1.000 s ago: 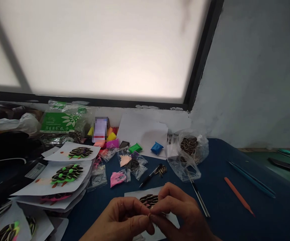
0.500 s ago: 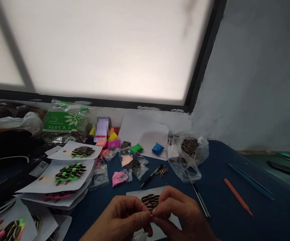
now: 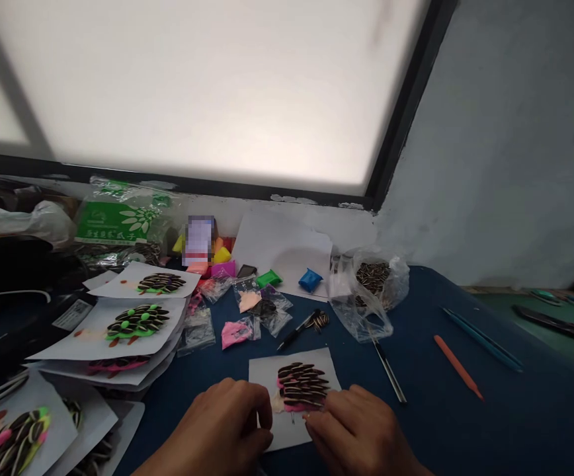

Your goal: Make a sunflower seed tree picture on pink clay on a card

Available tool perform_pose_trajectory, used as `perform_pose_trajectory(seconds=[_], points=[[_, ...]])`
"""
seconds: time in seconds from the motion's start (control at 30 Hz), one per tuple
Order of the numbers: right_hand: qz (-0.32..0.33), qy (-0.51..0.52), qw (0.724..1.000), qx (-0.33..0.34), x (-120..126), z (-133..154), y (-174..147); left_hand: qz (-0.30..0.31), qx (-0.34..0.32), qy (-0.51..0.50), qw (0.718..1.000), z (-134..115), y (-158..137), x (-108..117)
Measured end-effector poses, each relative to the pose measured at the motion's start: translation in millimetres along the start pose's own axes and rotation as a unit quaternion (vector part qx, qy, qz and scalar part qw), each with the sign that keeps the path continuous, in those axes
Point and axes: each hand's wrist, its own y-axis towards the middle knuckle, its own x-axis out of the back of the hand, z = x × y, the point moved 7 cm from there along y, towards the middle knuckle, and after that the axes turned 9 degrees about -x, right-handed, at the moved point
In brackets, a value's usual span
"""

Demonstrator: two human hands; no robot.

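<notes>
A hedgehog picture made of striped sunflower seeds on pink clay (image 3: 303,385) lies on a white sheet (image 3: 287,436) in front of me. It has a pale clay snout, and thin drawn lines show under the body. My right hand (image 3: 359,430) is at the sheet's right side, its fingertips pinched on a tiny orange-brown bit of clay (image 3: 307,416) just below the body. At the sheet's left edge is my left hand (image 3: 225,423), fingers curled, with thumb and index fingertip apart and nothing visible between them.
Finished hedgehog sheets (image 3: 133,324) are stacked at the left. Beyond the sheet lie a pink clay packet (image 3: 236,334), a black pen (image 3: 294,334) and loose seeds (image 3: 321,322). A bag of seeds (image 3: 373,281), a silver pen (image 3: 389,370), an orange tool (image 3: 459,368) and blue tweezers (image 3: 483,338) are at right.
My hands have moved apart from their shared pinch. The right hand keeps the small clay bit, the left has let go, and the seed hedgehog shows more fully. The view has tipped slightly downward.
</notes>
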Motion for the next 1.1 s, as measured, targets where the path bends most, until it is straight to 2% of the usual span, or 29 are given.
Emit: perform_pose_trajectory(seconds=[0.1, 0.23, 0.4, 0.6, 0.83, 1.0, 1.1], points=[[-0.017, -0.006, 1.0, 0.016, -5, 6, 1, 0.032, 0.001, 0.033, 0.999, -3, 0, -5], [0.012, -0.005, 1.0, 0.014, -12, 7, 3, 0.05, 0.002, 0.037, 0.998, -5, 1, -5], [0.016, -0.014, 1.0, 0.021, -13, 7, 4, 0.048, 0.004, 0.032, 0.998, -6, 1, -4], [-0.009, -0.027, 0.999, 0.035, -10, 12, 6, 0.047, 0.002, 0.028, 0.998, -6, 1, -6], [0.008, -0.054, 0.997, 0.053, -13, 17, 6, 0.051, 0.003, 0.045, 0.998, -8, 1, -6], [-0.047, -0.042, 0.996, 0.058, -10, 18, 7, 0.056, 0.008, 0.051, 0.997, -8, 1, -5], [-0.035, -0.044, 0.996, 0.068, -12, 19, 8, 0.059, 0.015, 0.056, 0.997, -8, 1, -4]])
